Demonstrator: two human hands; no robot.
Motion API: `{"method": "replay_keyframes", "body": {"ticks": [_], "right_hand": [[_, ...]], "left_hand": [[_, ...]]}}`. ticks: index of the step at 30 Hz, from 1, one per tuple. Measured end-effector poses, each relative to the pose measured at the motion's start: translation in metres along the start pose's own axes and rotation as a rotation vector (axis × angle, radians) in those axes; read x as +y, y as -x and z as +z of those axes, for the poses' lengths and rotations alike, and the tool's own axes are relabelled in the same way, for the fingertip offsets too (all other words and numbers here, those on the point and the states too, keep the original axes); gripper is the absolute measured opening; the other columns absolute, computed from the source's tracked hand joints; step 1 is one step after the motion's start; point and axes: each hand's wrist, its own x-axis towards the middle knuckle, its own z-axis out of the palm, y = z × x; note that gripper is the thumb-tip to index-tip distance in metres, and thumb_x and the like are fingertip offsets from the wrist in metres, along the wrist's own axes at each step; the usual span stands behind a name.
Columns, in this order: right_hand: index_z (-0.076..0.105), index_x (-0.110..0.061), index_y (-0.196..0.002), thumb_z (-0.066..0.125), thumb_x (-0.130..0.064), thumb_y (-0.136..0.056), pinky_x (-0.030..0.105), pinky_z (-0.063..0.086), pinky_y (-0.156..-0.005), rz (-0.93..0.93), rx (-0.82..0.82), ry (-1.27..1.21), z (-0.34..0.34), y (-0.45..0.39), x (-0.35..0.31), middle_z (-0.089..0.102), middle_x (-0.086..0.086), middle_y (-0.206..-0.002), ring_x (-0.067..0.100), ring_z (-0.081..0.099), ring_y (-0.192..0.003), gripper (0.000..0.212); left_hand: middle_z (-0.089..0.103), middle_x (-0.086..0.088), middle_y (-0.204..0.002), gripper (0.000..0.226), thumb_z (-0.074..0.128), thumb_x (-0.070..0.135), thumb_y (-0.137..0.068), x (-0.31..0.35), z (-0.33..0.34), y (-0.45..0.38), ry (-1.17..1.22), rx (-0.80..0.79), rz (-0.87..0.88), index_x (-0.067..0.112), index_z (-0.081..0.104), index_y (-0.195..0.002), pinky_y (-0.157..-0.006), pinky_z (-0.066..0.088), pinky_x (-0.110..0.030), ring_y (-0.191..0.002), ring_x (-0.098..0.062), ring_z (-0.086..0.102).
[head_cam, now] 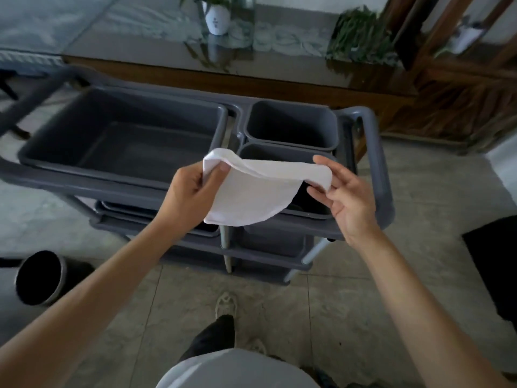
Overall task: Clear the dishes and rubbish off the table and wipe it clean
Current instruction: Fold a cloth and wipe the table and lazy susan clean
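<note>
Head view, both hands [193,189] [347,197] pinching white cloth [251,191], above grey cart [380,169]

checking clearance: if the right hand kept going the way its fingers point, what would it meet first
The right hand points left along the white cloth it pinches; beyond that, probably the left hand gripping the other end.

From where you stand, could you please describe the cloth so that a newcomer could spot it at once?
Start at the grey cart with its tubs in mid-frame. Just above its near edge, the white cloth hangs between the left hand and the right hand. It is the only white, soft thing among the dark plastic bins.
</note>
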Motion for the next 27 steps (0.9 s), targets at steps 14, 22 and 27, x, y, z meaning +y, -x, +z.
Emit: {"method": "replay_keyframes", "body": {"ticks": [14, 22, 27], "right_hand": [[0.074, -0.009, -0.075, 0.073, -0.035, -0.094, 0.033, 0.053, -0.075, -0.013, -0.333, 0.314, 0.121, 0.068, 0.012, 0.073, 0.007, -0.084, 0.017, 0.068, -0.078, 0.032], [0.08, -0.022, -0.089, 0.069, -0.033, -0.097, 0.043, 0.061, -0.086, 0.073, -0.676, 0.226, 0.24, 0.165, 0.037, 0.079, 0.0, -0.094, 0.022, 0.074, -0.093, 0.017], [0.081, -0.02, -0.087, 0.073, -0.03, -0.095, 0.049, 0.061, -0.086, 0.069, -0.874, 0.219, 0.318, 0.266, 0.044, 0.08, 0.001, -0.091, 0.018, 0.075, -0.087, 0.015]], "left_hand": [[0.047, -0.007, -0.068, 0.079, 0.054, 0.067, -0.089, -0.011, -0.085, 0.212, 0.193, 0.461, -0.42, -0.011, 0.051, -0.077, -0.063, 0.032, -0.036, -0.064, -0.019, 0.044], [0.061, -0.008, -0.076, 0.083, 0.046, 0.076, -0.087, -0.014, -0.15, 0.381, 0.09, 0.765, -0.503, -0.005, 0.064, -0.09, -0.07, 0.041, -0.037, -0.072, -0.019, 0.056], [0.06, -0.008, -0.078, 0.08, 0.049, 0.074, -0.089, -0.009, -0.18, 0.522, 0.122, 0.994, -0.542, -0.005, 0.064, -0.089, -0.071, 0.041, -0.038, -0.073, -0.021, 0.054]]}}
